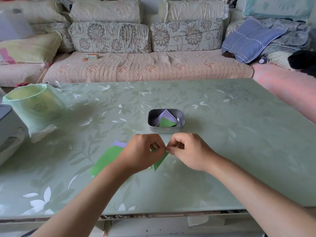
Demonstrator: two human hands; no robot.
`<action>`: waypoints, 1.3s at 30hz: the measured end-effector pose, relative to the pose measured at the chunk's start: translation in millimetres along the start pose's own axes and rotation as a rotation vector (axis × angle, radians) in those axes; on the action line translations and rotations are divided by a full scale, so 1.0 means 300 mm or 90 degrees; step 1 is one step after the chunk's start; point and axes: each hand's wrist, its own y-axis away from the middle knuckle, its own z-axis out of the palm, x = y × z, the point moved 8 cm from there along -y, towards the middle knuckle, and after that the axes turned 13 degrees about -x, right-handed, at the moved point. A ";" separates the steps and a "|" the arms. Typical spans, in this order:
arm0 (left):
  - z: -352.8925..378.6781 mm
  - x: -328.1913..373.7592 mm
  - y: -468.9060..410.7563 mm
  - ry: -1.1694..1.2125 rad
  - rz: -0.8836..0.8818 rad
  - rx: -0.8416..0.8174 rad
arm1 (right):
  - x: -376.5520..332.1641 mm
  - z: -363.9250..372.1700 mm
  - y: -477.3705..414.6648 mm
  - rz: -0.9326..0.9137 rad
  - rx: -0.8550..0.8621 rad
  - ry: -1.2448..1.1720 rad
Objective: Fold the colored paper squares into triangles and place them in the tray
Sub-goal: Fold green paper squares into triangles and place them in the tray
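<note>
Fingertips of my left hand (142, 152) and right hand (189, 151) pinch a green paper square (159, 163), seemingly part-folded, above the pale green table (230, 151), just near of the oblong metal tray (166, 130).

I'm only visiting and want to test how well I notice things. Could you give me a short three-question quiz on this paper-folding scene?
1. True or false: the small rounded metal tray already holds folded paper.
2. Multiple choice: what colour is the topmost folded paper triangle in that tray? A) lilac B) green C) red
3. Fill in the gap: the left hand and the right hand together pinch one corner of a ___ paper sheet just above the table.

Key: 1 true; 2 B; 3 green.
</note>
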 end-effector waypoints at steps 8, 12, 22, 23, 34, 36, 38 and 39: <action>-0.048 -0.032 0.000 0.005 -0.051 -0.035 | 0.010 -0.029 -0.002 0.024 0.001 -0.012; -0.085 -0.083 0.005 -0.002 -0.096 -0.050 | 0.024 -0.057 0.003 0.034 0.027 -0.035; -0.009 -0.095 0.002 0.362 -0.150 0.117 | 0.039 -0.063 -0.007 0.033 0.074 -0.163; -0.002 -0.096 0.003 0.389 -0.161 0.130 | 0.039 -0.065 -0.006 0.034 0.080 -0.181; 0.031 -0.077 0.005 0.234 -0.186 0.107 | 0.034 -0.036 -0.010 0.038 0.055 -0.116; 0.038 -0.075 0.006 0.262 -0.186 0.105 | 0.032 -0.039 -0.013 0.035 0.061 -0.115; 0.043 -0.075 0.006 0.290 -0.189 0.107 | 0.035 -0.037 -0.015 0.039 0.056 -0.126; 0.045 -0.076 0.007 0.296 -0.192 0.106 | 0.035 -0.033 -0.016 0.042 0.050 -0.130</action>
